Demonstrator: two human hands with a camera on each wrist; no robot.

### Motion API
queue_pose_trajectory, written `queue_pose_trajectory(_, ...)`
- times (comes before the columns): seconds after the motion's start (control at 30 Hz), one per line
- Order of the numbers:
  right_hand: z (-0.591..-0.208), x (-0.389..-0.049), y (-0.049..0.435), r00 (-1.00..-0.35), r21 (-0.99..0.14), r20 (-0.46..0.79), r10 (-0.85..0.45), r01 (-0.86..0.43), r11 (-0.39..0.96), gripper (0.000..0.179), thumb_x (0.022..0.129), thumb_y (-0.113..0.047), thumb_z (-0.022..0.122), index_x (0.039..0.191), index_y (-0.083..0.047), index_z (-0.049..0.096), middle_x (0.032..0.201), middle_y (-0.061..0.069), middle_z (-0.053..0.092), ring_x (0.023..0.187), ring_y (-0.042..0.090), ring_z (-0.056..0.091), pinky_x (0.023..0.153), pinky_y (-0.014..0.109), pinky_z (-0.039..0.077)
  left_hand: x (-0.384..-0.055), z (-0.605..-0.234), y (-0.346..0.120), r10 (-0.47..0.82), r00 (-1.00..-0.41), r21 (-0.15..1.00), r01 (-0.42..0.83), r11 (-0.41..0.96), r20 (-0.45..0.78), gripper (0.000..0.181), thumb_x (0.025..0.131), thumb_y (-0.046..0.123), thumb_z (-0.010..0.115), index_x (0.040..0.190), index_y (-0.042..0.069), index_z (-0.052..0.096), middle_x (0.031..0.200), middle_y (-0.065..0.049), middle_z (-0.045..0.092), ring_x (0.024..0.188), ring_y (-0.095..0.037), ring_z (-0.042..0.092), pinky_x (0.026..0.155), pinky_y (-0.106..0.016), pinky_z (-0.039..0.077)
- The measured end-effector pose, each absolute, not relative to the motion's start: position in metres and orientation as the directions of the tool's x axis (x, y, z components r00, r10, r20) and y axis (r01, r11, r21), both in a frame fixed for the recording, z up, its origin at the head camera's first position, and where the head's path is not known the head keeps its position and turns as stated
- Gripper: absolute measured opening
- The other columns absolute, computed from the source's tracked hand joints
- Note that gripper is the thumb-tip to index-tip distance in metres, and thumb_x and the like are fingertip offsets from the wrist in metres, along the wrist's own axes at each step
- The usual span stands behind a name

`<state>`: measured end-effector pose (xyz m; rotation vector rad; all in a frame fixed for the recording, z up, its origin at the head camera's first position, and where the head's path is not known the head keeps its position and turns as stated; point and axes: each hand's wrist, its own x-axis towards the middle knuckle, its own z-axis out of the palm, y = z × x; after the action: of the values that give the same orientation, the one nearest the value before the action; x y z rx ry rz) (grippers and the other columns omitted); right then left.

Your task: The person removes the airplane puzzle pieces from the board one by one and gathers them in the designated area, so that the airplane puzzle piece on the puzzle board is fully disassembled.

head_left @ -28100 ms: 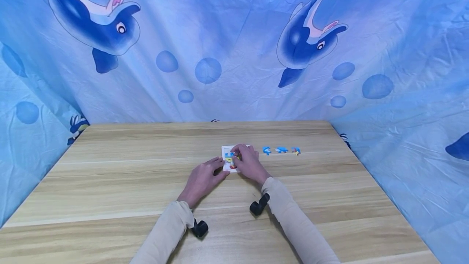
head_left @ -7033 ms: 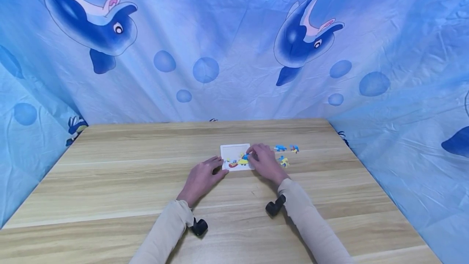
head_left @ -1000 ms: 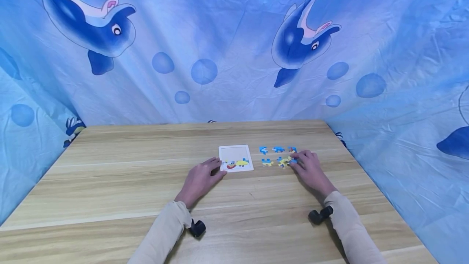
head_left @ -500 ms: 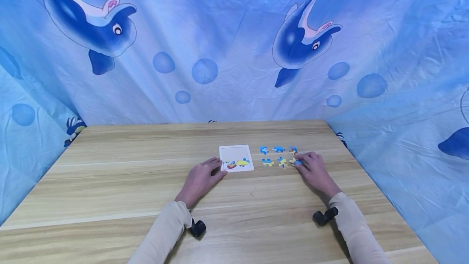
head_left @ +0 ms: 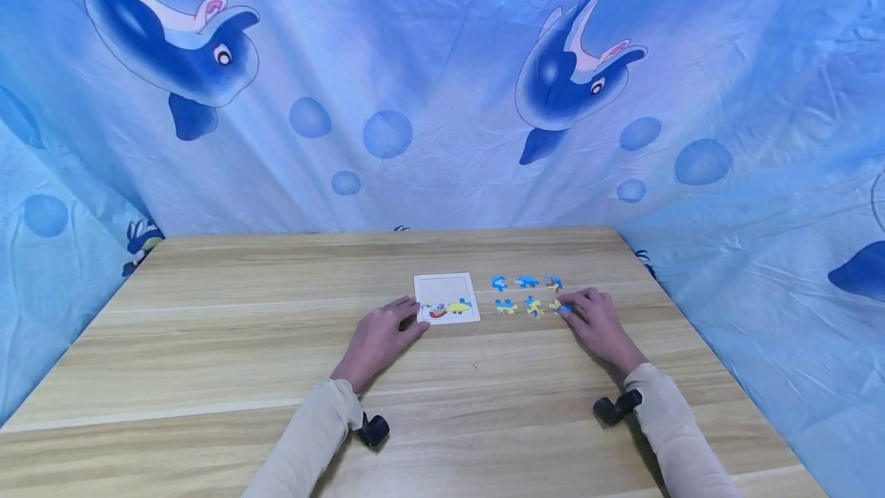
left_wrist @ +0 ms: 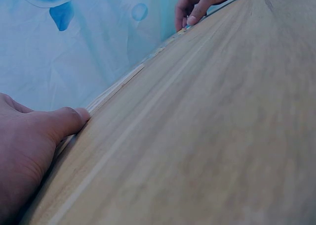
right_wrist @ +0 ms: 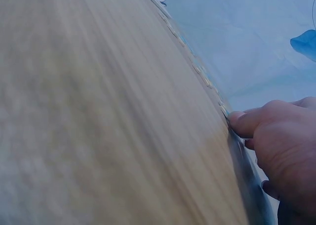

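A square white puzzle tray (head_left: 445,288) lies mid-table, a strip of yellow, red and blue pieces (head_left: 452,307) along its near side and bare backing above. My left hand (head_left: 376,336) rests at its left edge, fingers relaxed; in the left wrist view the thumb (left_wrist: 74,117) touches the tray's rim (left_wrist: 113,90). To the right, my right hand (head_left: 598,329) pinches a yellow-and-blue puzzle piece (head_left: 558,306) at the right end of the lower row of loose pieces. The fingertips hide part of it. In the right wrist view my thumb (right_wrist: 238,118) is right at this piece.
Three loose pieces (head_left: 527,281) form an upper row right of the tray; two others (head_left: 533,307) lie below them. The wooden table (head_left: 276,275) ends at a blue dolphin-printed curtain (head_left: 442,98). Black wrist cameras (head_left: 374,430) sit on both sleeves.
Since 28 seconds ago, pieces have come out of the tray into two rows. Over the last second my right hand slid its piece slightly right, away from its neighbour. The left hand stays put.
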<state>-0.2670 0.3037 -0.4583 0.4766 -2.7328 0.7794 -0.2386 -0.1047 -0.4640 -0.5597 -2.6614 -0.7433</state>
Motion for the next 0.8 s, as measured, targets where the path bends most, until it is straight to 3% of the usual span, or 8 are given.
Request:
queue_pose_trajectory(0.43, -0.4567, -0.2693, 0.3036, -0.914, -0.419, 0.305, -0.268, -0.382, 0.824, 0.029, 0.101, -0.004, 0.064, 0.128, -0.001, 0.07, 0.122, 0.026, 0.056, 0.115, 0.042, 0.044, 0.089, 0.054, 0.035, -0.2386, -0.4633, -0.1041, 0.281, -0.873, 0.429, 0.449, 0.784, 0.4, 0.044, 0.095, 0.036, 0.076, 0.126, 0.006, 0.074, 0.133, -0.015, 0.068, 0.127, -0.034, 0.062, 0.102, -0.051, 0.052)
queue_pose_trajectory(0.8, -0.4565, -0.2692, 0.3024, -0.932, -0.452, 0.279, -0.233, -0.342, 0.824, 0.03, 0.102, -0.006, 0.062, 0.13, -0.001, 0.068, 0.125, 0.027, 0.054, 0.115, 0.043, 0.042, 0.089, 0.057, 0.038, -0.239, -0.464, -0.1045, 0.289, -0.862, 0.411, 0.462, 0.786, 0.415, 0.041, 0.094, 0.033, 0.078, 0.124, 0.005, 0.075, 0.131, -0.016, 0.069, 0.124, -0.034, 0.063, 0.1, -0.051, 0.053)
